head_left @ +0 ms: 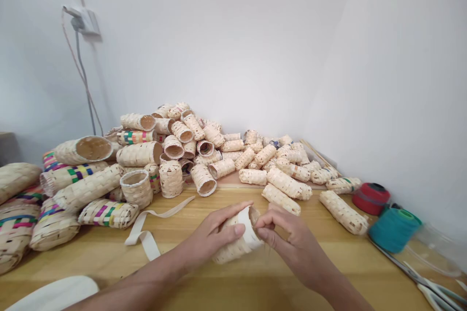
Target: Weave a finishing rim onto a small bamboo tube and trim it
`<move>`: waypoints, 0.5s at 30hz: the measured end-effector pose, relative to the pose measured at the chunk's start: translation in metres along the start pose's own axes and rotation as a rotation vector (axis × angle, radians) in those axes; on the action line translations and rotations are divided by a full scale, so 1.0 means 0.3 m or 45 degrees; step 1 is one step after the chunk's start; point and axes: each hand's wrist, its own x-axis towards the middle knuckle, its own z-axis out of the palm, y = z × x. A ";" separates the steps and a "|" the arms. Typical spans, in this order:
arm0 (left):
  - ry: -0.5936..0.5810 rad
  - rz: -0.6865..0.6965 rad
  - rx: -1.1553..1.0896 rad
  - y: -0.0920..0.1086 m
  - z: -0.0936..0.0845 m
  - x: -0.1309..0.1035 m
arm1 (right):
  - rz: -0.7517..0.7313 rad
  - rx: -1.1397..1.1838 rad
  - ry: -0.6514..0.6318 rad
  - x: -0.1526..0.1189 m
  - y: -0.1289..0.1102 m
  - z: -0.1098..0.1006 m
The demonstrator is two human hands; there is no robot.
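My left hand (213, 231) is wrapped round a small woven basket (231, 251), a pale cylinder tilted so that its open end faces right. A white band (249, 232) lies round the basket's rim, with my left thumb near it. My right hand (288, 240) is closed in a pinch at that rim, thumb and forefinger together. What the pinch holds is too small to make out. A loose length of white tape (146, 232) curls on the wooden table (197, 282) to the left.
Several finished-looking woven baskets (170, 180) are heaped at the back and left, some with coloured strips. On the right are a red thread spool (371, 198), a teal thread spool (394, 229) and scissors (425, 282). A white object (54, 296) lies front left; a white wall (237, 48) rises behind.
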 end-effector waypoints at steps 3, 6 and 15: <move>0.004 0.028 -0.002 0.009 0.002 -0.001 | 0.030 0.065 -0.014 0.000 0.001 0.002; -0.032 0.029 -0.012 0.007 0.003 -0.001 | 0.005 0.094 -0.029 -0.002 0.003 -0.002; -0.120 -0.007 -0.007 0.008 -0.001 -0.003 | -0.073 0.079 -0.050 -0.007 -0.004 -0.005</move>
